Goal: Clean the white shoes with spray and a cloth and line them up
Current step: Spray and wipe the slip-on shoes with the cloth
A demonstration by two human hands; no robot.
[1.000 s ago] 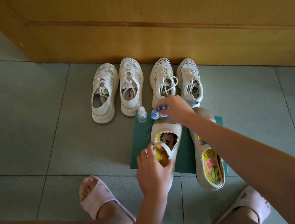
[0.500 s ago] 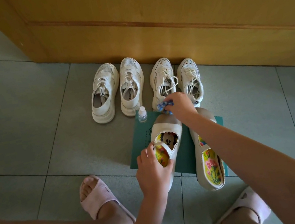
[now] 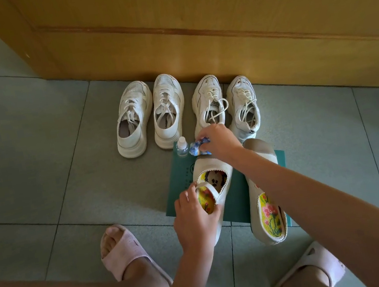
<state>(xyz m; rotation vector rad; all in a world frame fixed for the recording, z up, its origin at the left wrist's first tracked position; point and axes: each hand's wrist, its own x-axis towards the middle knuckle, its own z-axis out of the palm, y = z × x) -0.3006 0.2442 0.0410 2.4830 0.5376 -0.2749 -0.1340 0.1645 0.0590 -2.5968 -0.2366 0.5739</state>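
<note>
One white sneaker pair (image 3: 134,120) stands toes toward the wooden door (image 3: 186,17). A clear spray bottle (image 3: 182,147) stands upright on the far corner of the green mat (image 3: 180,185). The left hand (image 3: 194,221) curls its fingers round the heel rim of a cream strap shoe (image 3: 211,164), which rests on the mat. The right hand (image 3: 219,139) pinches a crumpled blue-and-white cloth (image 3: 196,147) at the shoe's toe. A matching shoe (image 3: 269,212) lies just beside.

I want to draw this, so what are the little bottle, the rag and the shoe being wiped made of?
The bottle looks like clear plastic: you can see through it, and its cap is white. The rag seems soft cloth, blue and white, crumpled up in the right hand. The shoe looks like smooth, dull cream leather or fake leather; I cannot tell which.
</note>
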